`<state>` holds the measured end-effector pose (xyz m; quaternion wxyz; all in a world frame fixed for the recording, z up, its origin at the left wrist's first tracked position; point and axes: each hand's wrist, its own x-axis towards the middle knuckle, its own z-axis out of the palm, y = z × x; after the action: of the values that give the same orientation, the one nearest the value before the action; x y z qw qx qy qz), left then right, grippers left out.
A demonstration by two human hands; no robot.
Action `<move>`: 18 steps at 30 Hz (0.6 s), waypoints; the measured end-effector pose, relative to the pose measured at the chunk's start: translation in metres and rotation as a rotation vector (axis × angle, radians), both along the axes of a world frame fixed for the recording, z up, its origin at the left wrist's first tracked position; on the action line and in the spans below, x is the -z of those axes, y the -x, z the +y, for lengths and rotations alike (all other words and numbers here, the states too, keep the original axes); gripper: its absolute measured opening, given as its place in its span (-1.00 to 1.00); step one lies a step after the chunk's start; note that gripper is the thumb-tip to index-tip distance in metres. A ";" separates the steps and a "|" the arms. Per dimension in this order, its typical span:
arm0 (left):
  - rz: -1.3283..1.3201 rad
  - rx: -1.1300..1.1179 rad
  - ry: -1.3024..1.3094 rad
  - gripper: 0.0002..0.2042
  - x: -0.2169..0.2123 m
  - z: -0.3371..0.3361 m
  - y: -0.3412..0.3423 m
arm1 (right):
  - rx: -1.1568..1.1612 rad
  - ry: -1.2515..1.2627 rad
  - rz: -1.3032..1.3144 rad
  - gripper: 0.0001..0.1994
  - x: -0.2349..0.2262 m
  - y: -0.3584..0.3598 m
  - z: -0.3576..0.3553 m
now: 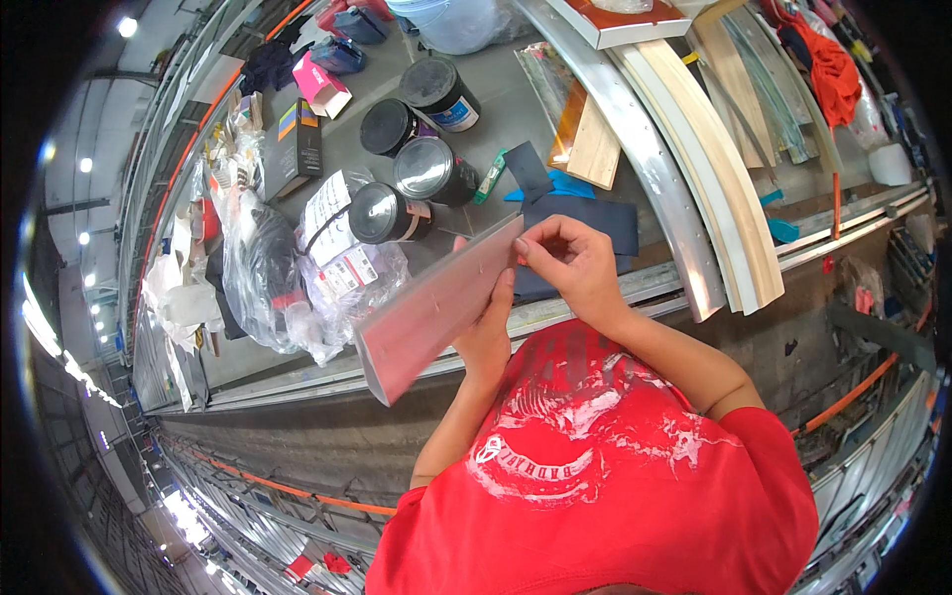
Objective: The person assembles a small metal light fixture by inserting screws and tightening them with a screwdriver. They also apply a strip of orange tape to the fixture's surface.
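My left hand point(488, 332) is closed round the lower side of a long, flat, shiny grey panel point(436, 312) that reflects red. It is held tilted above the table's near edge, its right end higher than its left. At that upper right end my right hand point(573, 260) is closed, thumb and forefinger pinched by the panel's corner. Whether something small sits in the pinch, I cannot make out. Beyond the panel stand several black-lidded tubs point(428, 169). Dark grey sheets point(595, 224) lie flat on the table behind my right hand, with a green-handled tool point(490, 178) near them.
Crumpled clear plastic bags point(263, 263) and a black box point(295, 149) lie at the left. A curved-looking metal bar point(645, 129) and wooden strips point(729, 213) reach the near edge at right. A white tray point(625, 25) rests across them. An orange cloth point(831, 74) is far right.
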<state>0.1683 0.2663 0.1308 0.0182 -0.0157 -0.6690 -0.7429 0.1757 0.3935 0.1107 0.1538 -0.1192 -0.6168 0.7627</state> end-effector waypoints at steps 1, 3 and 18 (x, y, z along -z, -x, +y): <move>0.009 0.007 0.106 -0.62 0.006 -0.008 0.001 | -0.064 0.185 -0.063 -0.88 0.002 0.001 -0.002; 0.022 -0.028 0.242 -0.56 0.017 -0.022 0.004 | -0.141 0.305 -0.141 -0.84 0.015 0.005 -0.002; 0.131 -0.335 -0.278 -0.37 -0.030 -0.075 0.053 | -0.395 -0.671 -0.081 -0.62 0.104 -0.007 0.002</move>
<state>0.1151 0.1915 0.1609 0.1867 0.0503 -0.5511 -0.8118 0.1831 0.3952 0.0070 0.0103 0.0288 -0.8487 0.5280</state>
